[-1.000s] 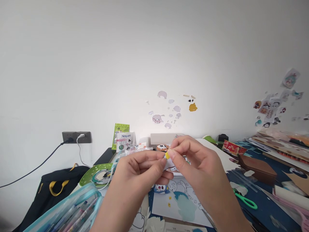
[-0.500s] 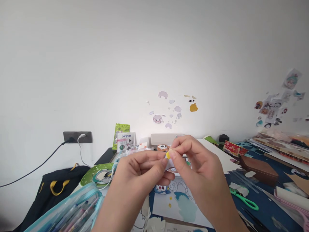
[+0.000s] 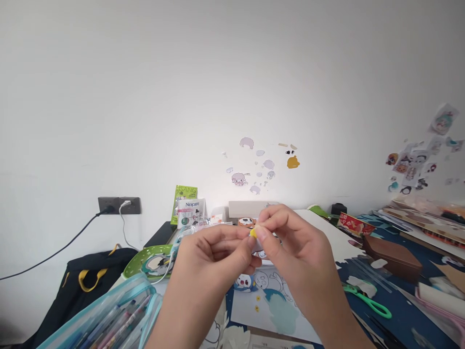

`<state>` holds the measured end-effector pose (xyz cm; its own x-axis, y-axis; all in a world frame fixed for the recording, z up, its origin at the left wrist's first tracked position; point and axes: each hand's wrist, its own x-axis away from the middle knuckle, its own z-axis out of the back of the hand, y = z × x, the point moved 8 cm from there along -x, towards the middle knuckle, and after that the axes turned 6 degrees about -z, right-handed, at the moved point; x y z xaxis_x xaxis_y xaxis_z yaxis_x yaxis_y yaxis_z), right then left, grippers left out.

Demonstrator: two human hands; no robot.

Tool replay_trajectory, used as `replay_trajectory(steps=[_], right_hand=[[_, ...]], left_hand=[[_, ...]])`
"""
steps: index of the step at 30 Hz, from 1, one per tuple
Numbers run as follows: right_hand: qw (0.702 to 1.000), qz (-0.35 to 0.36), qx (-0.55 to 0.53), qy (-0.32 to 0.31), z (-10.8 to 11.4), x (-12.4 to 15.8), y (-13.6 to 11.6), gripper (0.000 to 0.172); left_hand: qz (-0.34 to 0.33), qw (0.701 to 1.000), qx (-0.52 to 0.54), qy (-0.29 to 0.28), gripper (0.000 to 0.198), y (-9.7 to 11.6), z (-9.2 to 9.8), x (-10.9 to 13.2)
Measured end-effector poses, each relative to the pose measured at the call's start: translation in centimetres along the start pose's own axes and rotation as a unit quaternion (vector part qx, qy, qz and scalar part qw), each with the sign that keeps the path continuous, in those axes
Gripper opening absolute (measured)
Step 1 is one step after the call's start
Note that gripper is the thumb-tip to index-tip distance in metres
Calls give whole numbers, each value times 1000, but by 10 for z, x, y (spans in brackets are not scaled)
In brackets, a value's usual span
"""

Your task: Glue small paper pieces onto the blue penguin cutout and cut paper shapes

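White wall takes up most of the head view, with a cluster of small stickers stuck on it above a cluttered desk that shows dark blue where it is bare. Both hands are raised in front of the desk, fingertips meeting. The small yellow piece sits right at that meeting point. The left hand comes up from below with its thumb closed against the piece, and the right hand pinches it from the other side between thumb and forefinger, its other fingers curled. A white paper scrap shows just under the pinch; whether it is joined to the yellow piece cannot be made out, as the fingers cover most of both. Below the hands lies a printed cartoon sheet, partly hidden by the wrists. Green scissors lie to the right, and a clear pencil case is cut off at the lower left edge.
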<state>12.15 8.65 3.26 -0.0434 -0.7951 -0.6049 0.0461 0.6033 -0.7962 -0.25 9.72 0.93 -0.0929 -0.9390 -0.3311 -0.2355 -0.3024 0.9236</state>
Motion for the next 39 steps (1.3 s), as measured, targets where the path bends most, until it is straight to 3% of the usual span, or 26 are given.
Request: replay_trajectory(steps=[11,24,30,35,39], right_hand=[[981,-85,-116,-126,-9,-9,20,15],[974,-80,-155,-142,-12,-8,18,16],[974,-82,-158,-143,-12,-7,18,16],[979,-87,-132,-127,-10,-6,19,18],[982,-95,-113,-116,-8,-8,21,19]], left_hand=[[-43,995,-36,77,9,10,0,12],[-37,995,-47,76,9,8,3,12],[-34,997,-62,2,14,3,1,5],[-20,997,-56,49,10,4,4,8],[-14,999,-51,4,11,1,0,4]])
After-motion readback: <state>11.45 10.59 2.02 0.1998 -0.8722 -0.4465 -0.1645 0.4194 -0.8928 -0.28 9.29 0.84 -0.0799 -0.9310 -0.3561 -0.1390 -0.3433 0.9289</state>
